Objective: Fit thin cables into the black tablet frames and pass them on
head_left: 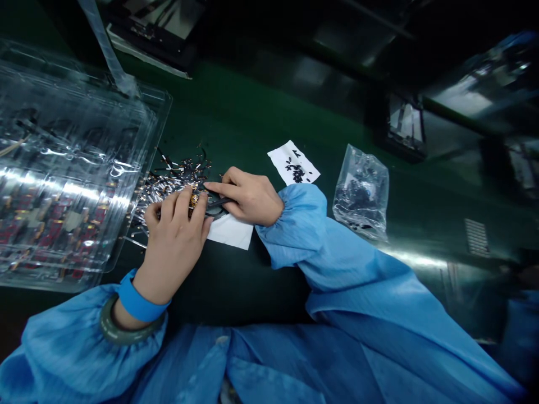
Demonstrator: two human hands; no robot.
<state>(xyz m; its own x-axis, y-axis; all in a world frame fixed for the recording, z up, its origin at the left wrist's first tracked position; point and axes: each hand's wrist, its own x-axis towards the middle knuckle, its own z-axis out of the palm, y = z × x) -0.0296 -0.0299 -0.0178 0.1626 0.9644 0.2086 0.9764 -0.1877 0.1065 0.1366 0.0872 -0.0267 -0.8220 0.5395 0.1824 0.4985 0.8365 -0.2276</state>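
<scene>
My left hand [174, 241] rests on a pile of small strip-like parts [158, 188], silvery, black and gold-coloured. Its fingers are spread and bent down onto them; what lies beneath the fingertips is hidden. My right hand [250, 199] is closed around dark tweezers [219, 203], whose arms point left toward the left fingers. The right index finger stretches out over the pile's right edge. Under the tweezers and partly covered by my hands lies a white sheet [231, 231].
Stacked clear plastic trays [76, 168] with reddish parts stand at the left. Beyond my right wrist, a white paper [286, 154] carries several small black pieces, with a clear bag [362, 191] of dark pieces to its right. A dark box [406, 126] stands farther back on the green table [236, 106].
</scene>
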